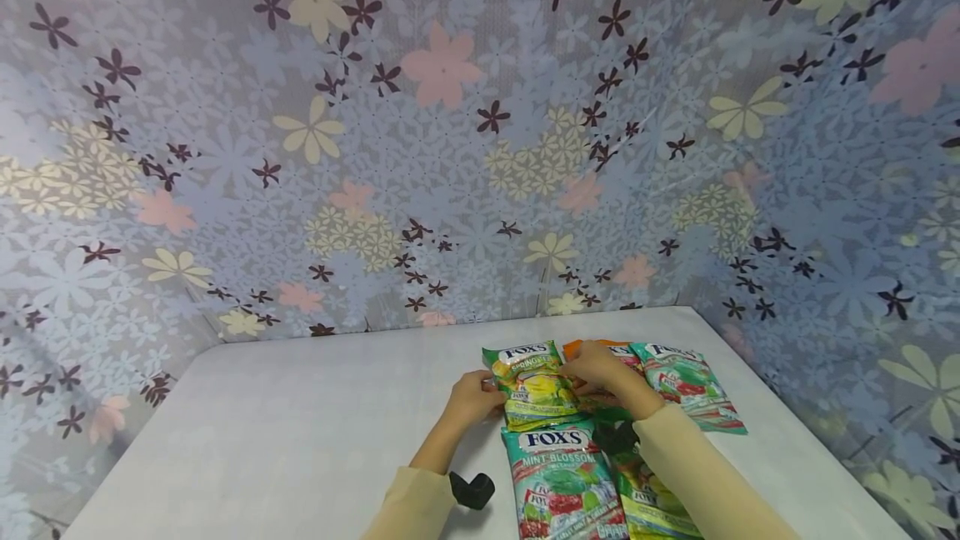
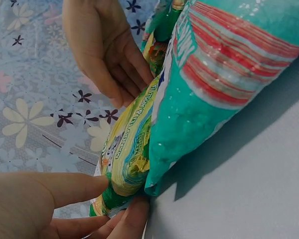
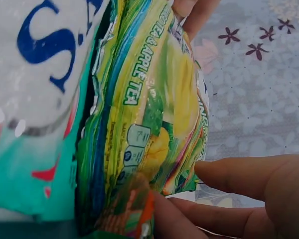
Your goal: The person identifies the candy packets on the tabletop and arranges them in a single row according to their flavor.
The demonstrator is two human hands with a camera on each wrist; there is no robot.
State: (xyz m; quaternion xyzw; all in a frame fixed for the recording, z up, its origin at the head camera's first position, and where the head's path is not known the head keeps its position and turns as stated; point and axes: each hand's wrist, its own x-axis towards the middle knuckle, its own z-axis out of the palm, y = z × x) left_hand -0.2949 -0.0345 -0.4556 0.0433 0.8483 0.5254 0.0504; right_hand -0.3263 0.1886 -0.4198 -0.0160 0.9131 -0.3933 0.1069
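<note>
A yellow-green Fox's candy bag [image 1: 531, 386] lies on the white table [image 1: 300, 432], overlapping a teal Mint Blossom bag [image 1: 562, 482]. My left hand [image 1: 487, 394] pinches the yellow-green bag's left edge, which the left wrist view shows between finger and thumb [image 2: 124, 196]. My right hand [image 1: 573, 369] holds the opposite edge; in the right wrist view two of its fingers [image 3: 182, 186] close on the bag [image 3: 154, 124]. The teal bag [image 2: 219, 89] lies over part of the yellow-green bag [image 2: 129, 149].
More candy bags lie near: a teal one [image 1: 686, 382] at right, an orange one [image 1: 581, 347] behind my right hand, another green one [image 1: 645, 498] under my right forearm. A flowered cloth [image 1: 450, 148] walls in the table. A small black object [image 1: 472, 490] sits by my left wrist.
</note>
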